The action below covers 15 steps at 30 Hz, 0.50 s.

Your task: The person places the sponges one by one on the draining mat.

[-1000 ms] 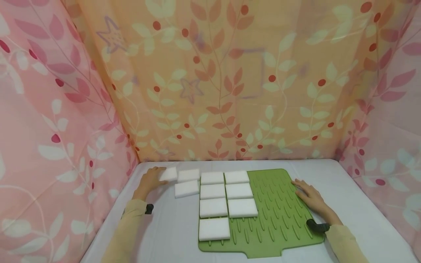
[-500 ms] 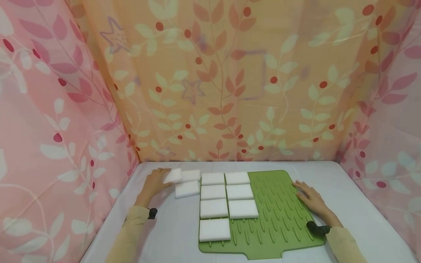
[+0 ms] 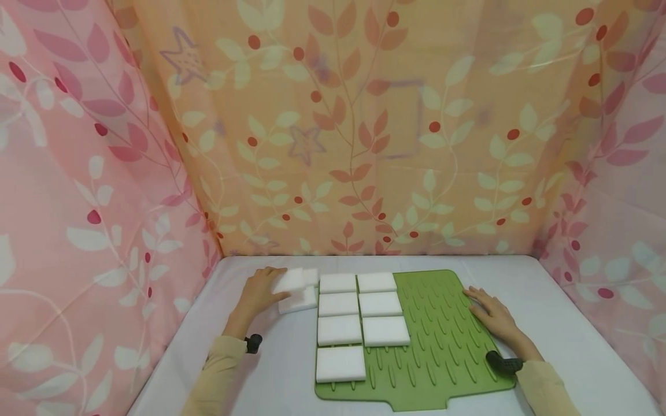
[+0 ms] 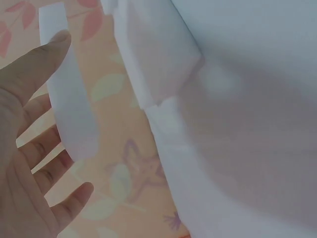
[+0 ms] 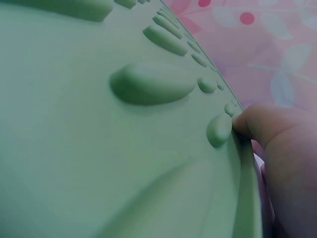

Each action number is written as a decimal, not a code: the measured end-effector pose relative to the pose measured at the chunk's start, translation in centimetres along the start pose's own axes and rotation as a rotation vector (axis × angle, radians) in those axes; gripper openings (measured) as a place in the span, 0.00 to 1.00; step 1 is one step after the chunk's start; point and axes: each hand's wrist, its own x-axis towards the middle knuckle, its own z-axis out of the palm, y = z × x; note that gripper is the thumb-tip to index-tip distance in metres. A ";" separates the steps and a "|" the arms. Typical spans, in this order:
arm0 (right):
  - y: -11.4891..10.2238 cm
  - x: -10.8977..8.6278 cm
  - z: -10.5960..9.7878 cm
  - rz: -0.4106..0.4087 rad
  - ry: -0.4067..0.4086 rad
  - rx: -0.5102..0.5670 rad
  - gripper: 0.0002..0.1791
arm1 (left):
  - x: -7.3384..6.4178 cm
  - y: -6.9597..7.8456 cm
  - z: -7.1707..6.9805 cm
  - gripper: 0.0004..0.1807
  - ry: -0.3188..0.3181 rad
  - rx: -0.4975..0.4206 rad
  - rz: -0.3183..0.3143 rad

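Note:
My left hand (image 3: 256, 296) pinches a white sponge block (image 3: 288, 279) between thumb and fingers. In the left wrist view the thumb lies on one face of this block (image 4: 74, 109), with the fingers behind it. From the head, it overlaps two loose white blocks, one behind (image 3: 311, 275) and one in front (image 3: 303, 302), left of the green ridged mat (image 3: 437, 352). Several more white blocks (image 3: 340, 364) lie in two columns on the mat's left part. My right hand (image 3: 493, 312) rests with extended fingers at the mat's right edge; the thumb (image 5: 257, 121) touches that edge.
A white cloth covers the table (image 3: 260, 381). Patterned curtains stand at the back (image 3: 343, 144) and on both sides. A dark camera strap sits on each wrist. The mat has a tab at its front edge.
My left hand has carried the sponge block to the right, from beside the two loose blocks to a position overlapping them. The right hand and the mat have stayed in place.

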 end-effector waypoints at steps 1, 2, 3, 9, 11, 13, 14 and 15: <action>-0.1 0.0 0.0 0.001 0.000 0.003 0.23 | 0.0 0.3 0.0 0.36 0.003 -0.003 0.006; -0.1 0.0 0.0 0.003 0.000 0.004 0.23 | -0.1 0.6 0.0 0.36 0.004 -0.006 0.009; -0.1 0.0 0.0 0.005 0.000 0.006 0.23 | -0.1 0.8 0.0 0.36 0.007 -0.008 0.015; -0.3 0.0 0.0 0.001 0.000 0.007 0.23 | -0.3 2.2 0.1 0.36 -0.007 -0.004 0.027; -0.2 0.0 0.0 -0.006 0.006 0.001 0.23 | -0.4 2.7 0.1 0.36 -0.011 -0.010 0.032; -0.2 0.0 0.0 -0.013 0.013 -0.002 0.23 | -0.4 3.0 0.1 0.35 -0.007 -0.021 0.040; -0.1 0.0 0.0 -0.015 0.015 -0.005 0.23 | -0.5 3.2 0.1 0.35 -0.005 -0.021 0.043; -0.1 0.0 0.0 -0.018 0.017 -0.007 0.23 | -0.5 3.4 0.1 0.35 -0.004 -0.026 0.045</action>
